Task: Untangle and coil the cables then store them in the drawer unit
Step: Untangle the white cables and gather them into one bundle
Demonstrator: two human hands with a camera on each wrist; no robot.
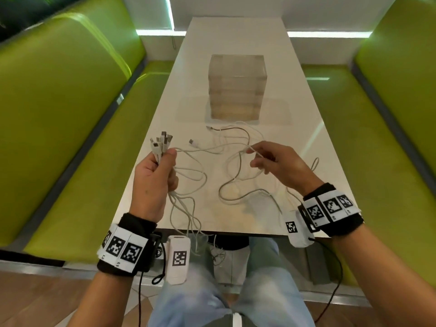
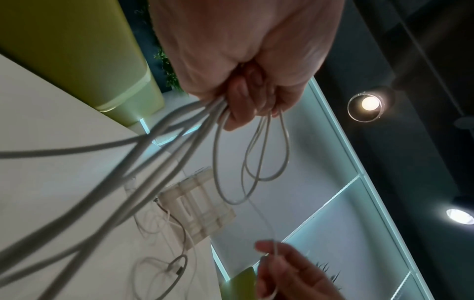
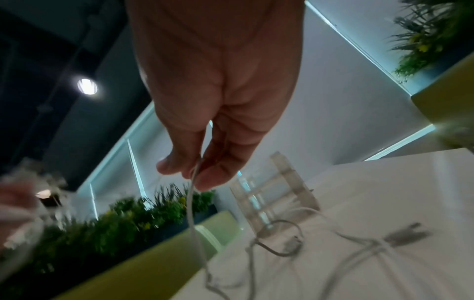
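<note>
Several white cables (image 1: 233, 178) lie tangled on the white table (image 1: 236, 38). My left hand (image 1: 155, 175) grips a bundle of their plug ends (image 1: 160, 142), held upright above the table's near left edge; the strands hang from the fist (image 2: 179, 146). My right hand (image 1: 276, 161) pinches one thin white cable (image 3: 191, 207) between thumb and fingers over the tangle, right of centre. A clear drawer unit (image 1: 237, 87) stands at mid-table beyond the cables, its drawers closed.
Green padded benches (image 1: 70, 114) flank the table on both sides. Two loose plug ends (image 1: 193, 142) lie on the table in front of the drawer unit. Some cable strands hang over the near table edge (image 1: 195, 232) toward my lap.
</note>
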